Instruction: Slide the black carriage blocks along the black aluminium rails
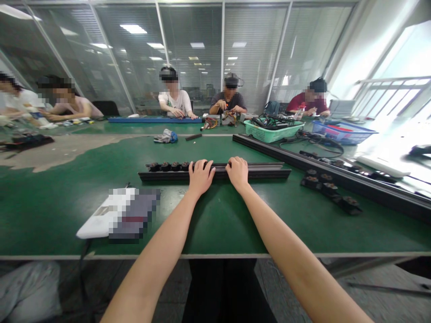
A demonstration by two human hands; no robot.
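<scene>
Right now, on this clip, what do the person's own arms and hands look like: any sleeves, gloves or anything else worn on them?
The left forearm and right forearm are bare, with no sleeves in view. The left hand and right hand wear no gloves, and no watch, band or tape shows on either. The only clothing in view is dark clothing on the lower body.

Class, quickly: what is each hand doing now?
Left hand: closed on the black metal rail.
Right hand: closed on the same rail.
</scene>
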